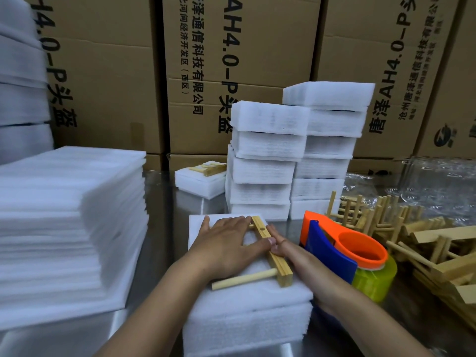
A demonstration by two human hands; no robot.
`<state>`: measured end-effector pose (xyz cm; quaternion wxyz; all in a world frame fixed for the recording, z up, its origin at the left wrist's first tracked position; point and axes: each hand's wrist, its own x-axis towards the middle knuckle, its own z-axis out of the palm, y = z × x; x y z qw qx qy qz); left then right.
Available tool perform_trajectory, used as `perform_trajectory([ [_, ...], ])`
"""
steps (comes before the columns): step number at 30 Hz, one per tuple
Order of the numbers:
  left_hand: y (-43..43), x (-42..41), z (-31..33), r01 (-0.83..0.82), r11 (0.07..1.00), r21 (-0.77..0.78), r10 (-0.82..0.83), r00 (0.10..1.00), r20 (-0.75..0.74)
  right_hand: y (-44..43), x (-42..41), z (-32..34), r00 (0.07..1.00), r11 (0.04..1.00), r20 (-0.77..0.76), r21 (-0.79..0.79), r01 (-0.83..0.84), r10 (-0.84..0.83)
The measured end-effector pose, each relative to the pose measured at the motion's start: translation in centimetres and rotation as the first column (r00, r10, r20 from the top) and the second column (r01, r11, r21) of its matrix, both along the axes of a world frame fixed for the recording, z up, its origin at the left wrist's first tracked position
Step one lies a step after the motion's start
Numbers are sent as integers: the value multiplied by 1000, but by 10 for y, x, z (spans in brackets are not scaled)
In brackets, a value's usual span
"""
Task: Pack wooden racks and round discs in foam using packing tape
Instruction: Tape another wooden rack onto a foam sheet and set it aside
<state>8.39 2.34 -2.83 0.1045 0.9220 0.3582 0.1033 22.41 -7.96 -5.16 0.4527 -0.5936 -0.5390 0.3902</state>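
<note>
A wooden rack [273, 256] with a dowel sticking out to the left lies on a stack of white foam sheets [247, 313] in front of me. My left hand [226, 240] lies flat, fingers spread, over the rack's pegs and the foam. My right hand [286, 247] rests against the right side of the rack's bar, fingers touching it near my left thumb. An orange-and-blue tape dispenser [342, 251] with a yellow-green tape roll stands just right of the stack.
A tall pile of large foam sheets [69, 225] fills the left. Wrapped foam packs [296, 155] are stacked behind, with a small pack [201, 181] holding wood pieces. Loose wooden racks [417, 238] heap at right beside clear plastic bags. Cardboard boxes [206, 60] wall the back.
</note>
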Motion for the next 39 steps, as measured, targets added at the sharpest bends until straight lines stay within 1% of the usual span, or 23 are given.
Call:
perform_trajectory([
  [2,0,-1,-1,9,1000,-5,-9,1000,1,0,-5,7,999,999,-3,-11,49,-49],
  [3,1,-1,-1,11,1000,-13,-11,1000,2,-7,-4,10,996,994,19,57,88,-89],
  [5,2,-1,-1,13,1000,-26,-12,1000,3,-15,5,12,925,922,228,312,227,-304],
  [6,2,-1,-1,12,999,-31,-12,1000,4,-18,11,14,808,852,370,442,282,-459],
  [7,3,-1,-1,13,999,-36,-13,1000,2,-22,19,17,645,796,504,529,295,-574],
  [8,3,-1,-1,14,999,-38,-14,1000,-2,-27,29,18,494,770,599,565,296,-630],
  [10,3,-1,-1,14,999,-43,-15,1000,-17,-40,46,16,304,807,763,451,381,-570],
  [12,2,-1,0,13,999,-52,-14,1000,-26,-51,55,10,281,828,844,286,482,-456],
  [13,2,-1,1,15,998,-60,-17,999,-30,-54,59,5,289,833,850,268,484,-441],
  [16,3,-3,4,23,994,-111,-27,999,-31,-60,64,4,259,857,838,385,343,-480],
  [18,4,-3,7,30,985,-171,-34,999,-21,-61,64,15,354,844,767,467,264,-535],
  [20,4,-2,8,38,976,-213,-40,999,-7,-64,63,30,511,814,641,516,266,-573],
  [23,3,-2,10,32,973,-227,-13,997,81,-67,59,61,684,758,434,593,273,-586],
  [26,3,-1,16,14,990,-138,40,923,382,-69,50,91,820,686,253,695,215,-513],
  [27,3,-1,20,10,993,-119,54,848,527,-68,48,98,863,673,207,715,189,-462],
  [28,3,-2,24,35,985,-168,87,740,667,-67,46,102,903,667,159,726,167,-400],
  [29,3,-5,29,130,951,-281,145,617,774,-65,45,105,934,670,122,728,146,-337],
  [30,1,-7,36,296,856,-423,226,521,823,-63,44,106,956,681,96,721,124,-276],
  [32,-1,-11,43,569,560,-602,353,494,795,-58,42,105,982,710,70,700,79,-177],
  [33,-3,-12,44,630,458,-627,387,494,779,-56,41,104,988,722,58,689,65,-145],
  [34,-4,-13,44,667,397,-630,415,482,772,-54,40,103,991,733,40,677,67,-127],
  [36,-5,-11,43,679,371,-634,477,446,757,-52,39,100,994,749,-5,657,85,-108],
  [39,-3,-12,42,654,385,-651,550,403,731,-47,40,95,994,762,-80,638,112,-79],
])
